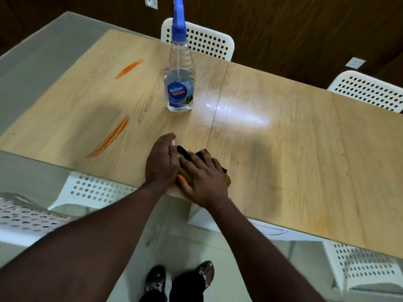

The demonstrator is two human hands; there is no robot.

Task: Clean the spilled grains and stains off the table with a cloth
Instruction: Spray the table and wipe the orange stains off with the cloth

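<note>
Presently the cloth (184, 152) is being pressed at the near edge of the worktop (294, 149) by the released right grip (205, 179), the left grip (162, 160) cupped beside it, hold unclear, nearer the orange streak (111, 136) lying leftward.

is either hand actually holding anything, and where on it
Nothing is clearly gripped. The right hand presses flat on top of the cloth, fingers spread; the left hand curls at its left edge, any grip hidden.
</note>
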